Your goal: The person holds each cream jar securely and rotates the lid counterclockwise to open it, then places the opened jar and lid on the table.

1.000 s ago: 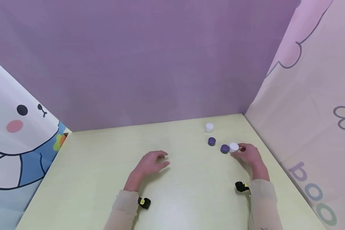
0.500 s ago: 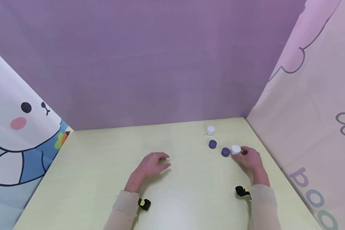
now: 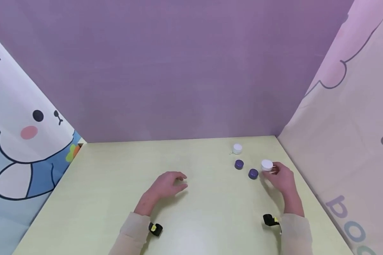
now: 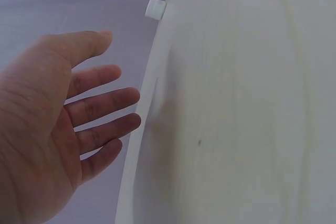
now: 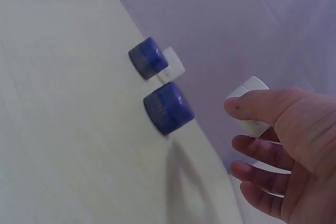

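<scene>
- Head view bright and evenly lit, with pale glare on the near tabletop (image 3: 207,230)
- Soft shadows beside the left hand (image 3: 167,185) and right hand (image 3: 281,178)
- Both wrist views dimmer, greyer, fine detail soft

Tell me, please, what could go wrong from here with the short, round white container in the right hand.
The right hand holds the short, round white container only in a pinch, so it could perhaps slip and drop. The nearer short, round, dark-purple container stands close to that hand and might get knocked.
</scene>
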`<state>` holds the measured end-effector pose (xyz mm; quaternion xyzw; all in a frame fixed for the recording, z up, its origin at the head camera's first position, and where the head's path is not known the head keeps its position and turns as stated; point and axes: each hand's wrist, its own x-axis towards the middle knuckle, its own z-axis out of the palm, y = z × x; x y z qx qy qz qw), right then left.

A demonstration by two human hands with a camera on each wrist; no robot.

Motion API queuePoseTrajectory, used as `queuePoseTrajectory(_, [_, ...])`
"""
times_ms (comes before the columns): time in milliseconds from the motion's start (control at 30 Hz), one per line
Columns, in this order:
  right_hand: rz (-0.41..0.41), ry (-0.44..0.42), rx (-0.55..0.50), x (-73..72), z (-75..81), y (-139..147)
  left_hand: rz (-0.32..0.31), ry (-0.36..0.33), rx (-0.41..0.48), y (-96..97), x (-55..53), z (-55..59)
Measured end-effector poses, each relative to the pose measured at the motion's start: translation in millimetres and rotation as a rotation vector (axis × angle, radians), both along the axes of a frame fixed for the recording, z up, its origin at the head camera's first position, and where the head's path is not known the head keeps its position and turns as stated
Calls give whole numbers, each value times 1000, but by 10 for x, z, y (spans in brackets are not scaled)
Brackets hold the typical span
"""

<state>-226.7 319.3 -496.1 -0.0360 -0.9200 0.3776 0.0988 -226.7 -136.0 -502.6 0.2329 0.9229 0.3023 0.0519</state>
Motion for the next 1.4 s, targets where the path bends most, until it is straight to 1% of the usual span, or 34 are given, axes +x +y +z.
queuePoseTrajectory(100, [-8, 56, 15, 23, 96, -50, -1, 3, -19, -22, 22, 32])
queuePoseTrajectory(167, [-4, 87, 29, 33, 168, -92, -18, 12, -31, -39, 35, 44])
queuePoseTrajectory(300, [12, 115, 39, 61, 309, -202, -60, 16, -43, -80, 79, 57])
queuePoseTrajectory(400, [35, 128, 35, 75, 400, -304, -61, 19, -37, -112, 123, 78])
queuePoseTrajectory(533, [46, 155, 39, 73, 472, -421, -72, 37, -13, -126, 153, 127])
queuePoseTrajectory(600, [53, 162, 40, 71, 487, -475, -89, 51, -11, -124, 167, 155])
queuePoseTrajectory(767, [101, 167, 31, 64, 528, -635, -114, 100, -37, -122, 225, 248])
queuePoseTrajectory(900, [125, 169, 40, 64, 556, -747, -139, 167, -42, -113, 283, 339])
queuePoseTrajectory(1067, [146, 165, 45, 62, 549, -881, -165, 247, -38, -87, 368, 455])
queuePoseTrajectory(1233, [180, 162, 45, 53, 527, -1049, -167, 300, -36, -65, 434, 536])
queuePoseTrajectory(1400, [215, 161, 33, 48, 524, -1244, -132, 309, -6, -81, 434, 578])
